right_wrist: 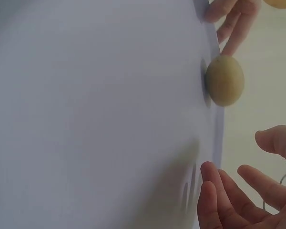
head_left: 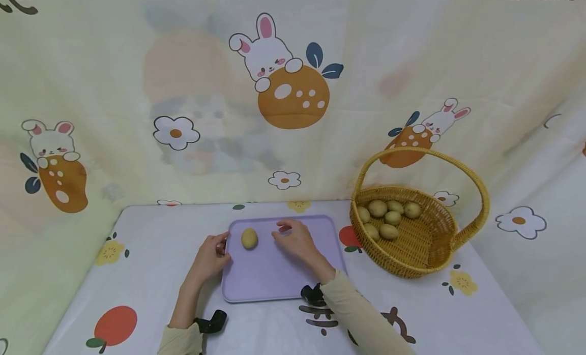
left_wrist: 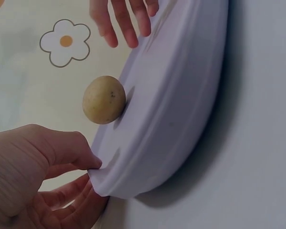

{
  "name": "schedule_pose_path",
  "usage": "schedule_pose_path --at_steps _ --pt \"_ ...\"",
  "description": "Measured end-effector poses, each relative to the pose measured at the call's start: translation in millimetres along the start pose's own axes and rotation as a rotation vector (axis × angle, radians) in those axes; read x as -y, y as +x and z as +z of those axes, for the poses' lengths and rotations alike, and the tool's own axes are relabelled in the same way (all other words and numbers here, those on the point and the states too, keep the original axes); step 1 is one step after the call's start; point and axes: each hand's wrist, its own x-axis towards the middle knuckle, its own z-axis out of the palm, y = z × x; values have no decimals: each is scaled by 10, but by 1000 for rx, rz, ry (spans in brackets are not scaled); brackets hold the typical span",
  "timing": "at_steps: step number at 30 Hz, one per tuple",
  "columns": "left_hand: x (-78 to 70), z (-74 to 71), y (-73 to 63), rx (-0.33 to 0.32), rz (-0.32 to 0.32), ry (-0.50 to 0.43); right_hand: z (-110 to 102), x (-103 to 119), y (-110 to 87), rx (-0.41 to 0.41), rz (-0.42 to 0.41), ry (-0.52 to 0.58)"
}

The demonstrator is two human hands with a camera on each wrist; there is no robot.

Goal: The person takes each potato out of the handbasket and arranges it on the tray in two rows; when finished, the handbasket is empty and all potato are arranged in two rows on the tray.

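The head view is showing a lavender tray [head_left: 270, 281] lying in the middle of the white printed surface [head_left: 151, 263], its far edge sitting near the surface's far edge. A single yellowish potato [head_left: 249, 238] is resting on the tray near its far left corner, touching neither hand. The left hand [head_left: 208, 256] is gripping the tray's left edge: in the left wrist view its thumb [left_wrist: 69, 148] is pressing on the rim from above while the other fingers [left_wrist: 78, 207] are curling beneath, so they are closing on the rim alone. The right hand [head_left: 297, 240] is hovering over the tray toward the middle of its far edge, to the right of the potato; in the right wrist view its fingers are spreading loosely, the thumb standing well apart from them, and they are holding nothing. A woven basket [head_left: 403, 267] with a tall arched handle [head_left: 428, 150] is standing near the surface's far right corner, beyond the tray's right edge, and seven visible potatoes [head_left: 388, 232] are lying inside it, gathering toward its left and far sides. Behind the surface's far edge, a pale cloth [head_left: 357, 161] printed with rabbits and flowers is hanging.
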Motion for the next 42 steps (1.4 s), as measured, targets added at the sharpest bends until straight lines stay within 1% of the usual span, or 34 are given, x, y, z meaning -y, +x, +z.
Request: schedule_pose_path --at_steps 7,16,21,26,31,36,42 --pt "-19 -8 3 -1 -1 -1 -164 -103 -24 -36 -3 -9" --pt "-41 -15 -10 -6 -2 -4 -450 -206 -104 -68 53 -11" --pt "-39 -10 -12 -14 -2 5 -605 -240 -153 -69 72 5" --pt "-43 -10 -13 2 -22 -6 -720 -262 -198 -81 73 20" --pt "-40 -13 -17 -2 -13 -14 -850 -259 -235 -80 83 28" --pt "-46 -15 -14 -4 -7 -16 -1065 -282 -290 -99 91 28" --pt "-37 -10 -9 -5 -6 -8 -1373 -305 -354 -159 76 19"
